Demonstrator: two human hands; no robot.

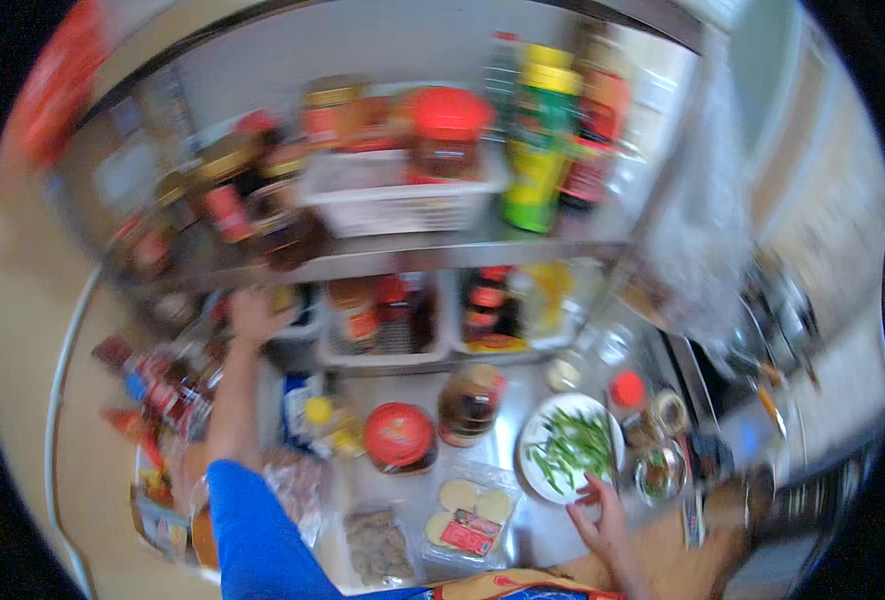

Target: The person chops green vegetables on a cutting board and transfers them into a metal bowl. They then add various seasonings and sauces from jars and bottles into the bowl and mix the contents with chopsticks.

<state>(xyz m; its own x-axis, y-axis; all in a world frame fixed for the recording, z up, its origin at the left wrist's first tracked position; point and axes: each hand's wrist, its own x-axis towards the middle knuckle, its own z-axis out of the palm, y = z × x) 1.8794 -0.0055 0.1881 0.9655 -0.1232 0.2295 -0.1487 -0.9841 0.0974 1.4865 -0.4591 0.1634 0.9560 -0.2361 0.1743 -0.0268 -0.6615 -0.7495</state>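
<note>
The view is blurred. My left hand (255,313) reaches to the lower shelf at the left, beside a small white basket (304,328); what its fingers touch cannot be made out. By the near edge of a white plate (526,471) bearing chopped green vegetables (571,448), my right hand (595,511) has its fingers apart and holds nothing. Left of the plate stand a jar with a red lid (400,435) and a larger glass jar (471,405). Nearer to me lie a clear pack of pale round slices (469,521) and a bag of brownish food (379,546).
A metal shelf (442,259) spans the view, holding jars, bottles and a white basket (405,206). Below it are baskets of sauce bottles. A plastic bag (701,225) hangs at the right, above a stove area. Packaged food (165,386) crowds the left, and several jars stand right of the plate.
</note>
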